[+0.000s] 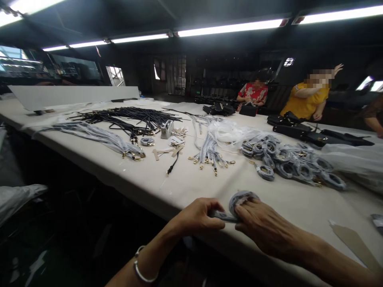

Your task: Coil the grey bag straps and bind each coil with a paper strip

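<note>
Both hands are at the near edge of the cream table [191,187]. My left hand [199,215], with a metal bangle [142,268] on its wrist, pinches the loose end of a grey strap in clear plastic [223,216]. My right hand [263,227] lies with its fingers on the strap's coil [242,199], partly covering it. A tan card strip [353,245] lies on the table to the right of my right hand. Behind my hands is a heap of similar coiled grey straps [287,163].
Loose grey straps with gold clasps [209,149], black cords [128,119] and a tape dispenser [167,129] lie across the table. Black handbags [299,129] lie at the far right. Two co-workers [308,95] stand beyond the table. A white board [72,97] stands at the far left.
</note>
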Demonstrator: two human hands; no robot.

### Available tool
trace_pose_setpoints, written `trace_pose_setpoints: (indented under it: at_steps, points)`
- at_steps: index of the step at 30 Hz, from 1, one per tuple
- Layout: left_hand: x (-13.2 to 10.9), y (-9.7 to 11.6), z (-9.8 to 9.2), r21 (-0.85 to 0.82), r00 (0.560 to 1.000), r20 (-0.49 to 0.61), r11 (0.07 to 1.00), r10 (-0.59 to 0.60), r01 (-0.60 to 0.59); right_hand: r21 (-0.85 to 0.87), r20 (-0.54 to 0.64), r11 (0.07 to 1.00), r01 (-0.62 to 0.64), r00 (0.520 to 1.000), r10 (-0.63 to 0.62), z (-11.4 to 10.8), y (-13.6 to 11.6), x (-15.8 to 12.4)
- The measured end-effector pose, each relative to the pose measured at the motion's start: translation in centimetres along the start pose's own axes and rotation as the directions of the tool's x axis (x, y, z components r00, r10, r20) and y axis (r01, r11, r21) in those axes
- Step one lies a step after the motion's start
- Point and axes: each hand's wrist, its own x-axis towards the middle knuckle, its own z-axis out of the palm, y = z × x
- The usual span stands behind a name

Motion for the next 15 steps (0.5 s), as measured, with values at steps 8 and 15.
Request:
trace_pose_setpoints:
  at_steps: [8,15]
  points:
    - [3.4,-1.5,1.4,-0.204,0.985,0.029,0.966,0.169,-0.160,0.912,0.410,-0.059,-0.406,0.891,0.196,-1.6,-3.3,-1.6]
    - [3.7,-3.0,6.5,-0.441,0.971,-0.171,0.869,0.164,-0.224,0.953,0.041,-0.280,0.113,0.871,0.490,-5.7,-2.0,0.1]
